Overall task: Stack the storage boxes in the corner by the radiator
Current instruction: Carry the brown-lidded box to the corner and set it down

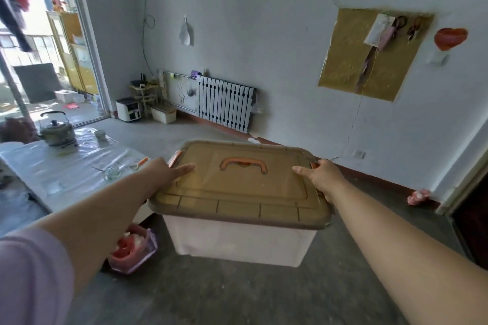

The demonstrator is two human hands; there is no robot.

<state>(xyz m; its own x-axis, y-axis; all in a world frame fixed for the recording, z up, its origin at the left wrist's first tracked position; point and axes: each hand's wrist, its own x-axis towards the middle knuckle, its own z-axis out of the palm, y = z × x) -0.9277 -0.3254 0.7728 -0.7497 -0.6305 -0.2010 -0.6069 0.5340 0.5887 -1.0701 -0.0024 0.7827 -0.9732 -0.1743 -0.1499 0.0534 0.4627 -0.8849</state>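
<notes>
A translucent white plastic storage box (239, 241) with a brown tinted lid (237, 187) is held off the grey concrete floor (237, 295), carried between both hands at arm's length. The left hand (165, 170) clasps the left end of the lid; its forefinger lies flat along the lid top and the remaining fingers (184, 167) wrap the edge by the orange side latch (174, 158). The right hand (323, 175) clasps the right end likewise, thumb resting on the lid, other fingers curled under the rim and out of view. The orange carry handle (243, 164) lies flat between the two hands, unused.

Well beyond the fingers, against the far wall, stands the white ribbed radiator (224, 104). To its left, in the corner, sit a small cream rectangular box (163, 114) and a white appliance with a dark front (128, 109).

Below the left forearm, a small clear lidded container with red and white contents (132, 248) rests on the floor. Left of the left hand, a worktop under clear plastic sheet (63, 166) bears a steel kettle (58, 130).

Assessment: the task appears to be in its carrying stage. One box is in transit, still well apart from the radiator corner. No finished stack is visible there. Remaining, in my judgement: crossing the floor, setting this box down in the corner, and fetching any others.
</notes>
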